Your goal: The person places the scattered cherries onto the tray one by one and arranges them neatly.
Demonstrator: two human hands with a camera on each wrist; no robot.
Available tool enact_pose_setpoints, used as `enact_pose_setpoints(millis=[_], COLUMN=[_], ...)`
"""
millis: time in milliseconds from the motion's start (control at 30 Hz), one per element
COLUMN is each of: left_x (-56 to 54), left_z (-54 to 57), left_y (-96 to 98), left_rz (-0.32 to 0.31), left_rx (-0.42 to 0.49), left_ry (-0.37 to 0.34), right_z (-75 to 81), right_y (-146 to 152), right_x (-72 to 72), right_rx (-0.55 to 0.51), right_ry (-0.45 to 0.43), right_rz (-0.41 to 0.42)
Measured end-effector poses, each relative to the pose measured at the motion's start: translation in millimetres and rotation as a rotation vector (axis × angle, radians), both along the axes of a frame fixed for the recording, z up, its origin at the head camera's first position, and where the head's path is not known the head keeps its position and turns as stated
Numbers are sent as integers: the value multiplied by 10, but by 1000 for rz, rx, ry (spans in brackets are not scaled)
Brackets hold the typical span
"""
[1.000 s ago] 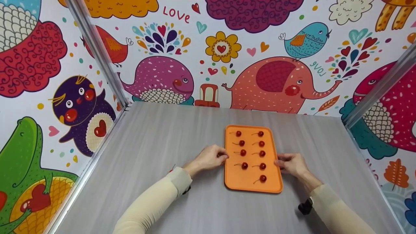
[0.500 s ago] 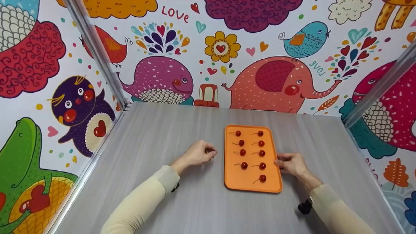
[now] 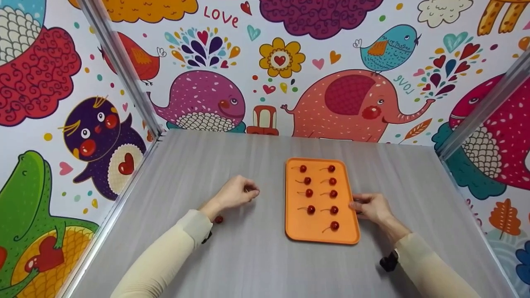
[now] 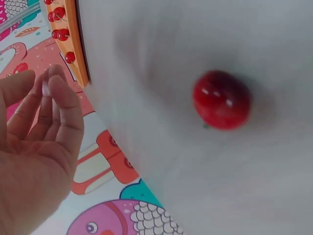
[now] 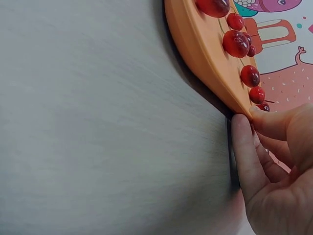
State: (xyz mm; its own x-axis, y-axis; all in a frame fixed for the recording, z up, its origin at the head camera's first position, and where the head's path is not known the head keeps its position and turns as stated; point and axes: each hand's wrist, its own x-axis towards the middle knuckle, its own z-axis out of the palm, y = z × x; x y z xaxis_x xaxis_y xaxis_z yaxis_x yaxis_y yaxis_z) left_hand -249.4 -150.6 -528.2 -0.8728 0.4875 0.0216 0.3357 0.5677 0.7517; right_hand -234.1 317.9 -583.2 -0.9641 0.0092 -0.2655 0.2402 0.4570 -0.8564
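Observation:
An orange tray lies on the table with two columns of stemmed cherries on it. My right hand pinches the tray's right rim, thumb on top of the edge and forefinger against its outside, as the right wrist view shows. To the left of the tray, my left hand is over the table, fingers loosely bent and nothing between them. One loose cherry lies on the table beside the left wrist, partly covered by it in the head view. In the left wrist view this cherry is fully visible, apart from the fingers.
The grey table is bordered at the back by a wall printed with cartoon animals. Metal posts and side walls stand at left and right. A black strap piece is on the right wrist.
My left hand has let go of the tray's left rim and moved left, toward the loose cherry, which now shows more. The right hand keeps its grip; tray and cherries stay in place.

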Motion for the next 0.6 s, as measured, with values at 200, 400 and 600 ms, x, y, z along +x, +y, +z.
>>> enact_pose_setpoints(millis=[200,400,600], left_x=[28,35,52], left_z=[-22,-21,-52], left_y=[-161,-340,-507], left_rz=[62,107,127], left_rx=[-48,-73,-93], left_ry=[5,20,19], right_z=[-10,5,9], right_y=[-1,5,4], right_x=[3,10,18], right_rx=[13,28,31], right_ry=[4,1,-2], right_rz=[5,7,8])
